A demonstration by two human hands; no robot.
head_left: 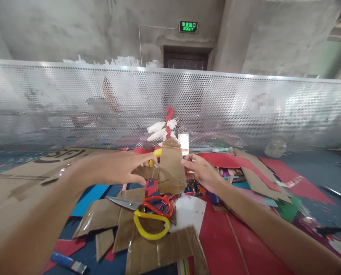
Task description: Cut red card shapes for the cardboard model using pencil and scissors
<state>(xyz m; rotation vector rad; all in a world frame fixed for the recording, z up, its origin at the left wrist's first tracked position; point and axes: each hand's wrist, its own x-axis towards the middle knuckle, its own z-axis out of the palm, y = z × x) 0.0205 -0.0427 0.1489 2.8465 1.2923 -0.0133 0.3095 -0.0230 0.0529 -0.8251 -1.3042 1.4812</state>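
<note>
A folded piece of brown cardboard (172, 166) stands upright in the middle, its top creased and its lower edge torn. My right hand (200, 172) pinches its right edge between thumb and fingertips. On the other side my left hand (130, 168) is open, thumb and fingers apart, close to the left edge; whether it touches is unclear. Partly hidden behind the cardboard is a curved yellow thing (156, 153). Just below lie scissors (151, 215) with one red and one yellow handle, blades pointing left. A red strip with white petal-like pieces (170, 124) rises behind the cardboard.
Cardboard scraps (161, 250), red sheets (224, 240) and a white paper (189, 214) cover the near table. A blue-handled brush (68, 262) lies front left. A phone-like lit screen (184, 144) and a glass jar (275, 148) stand before a perforated metal barrier (227, 110).
</note>
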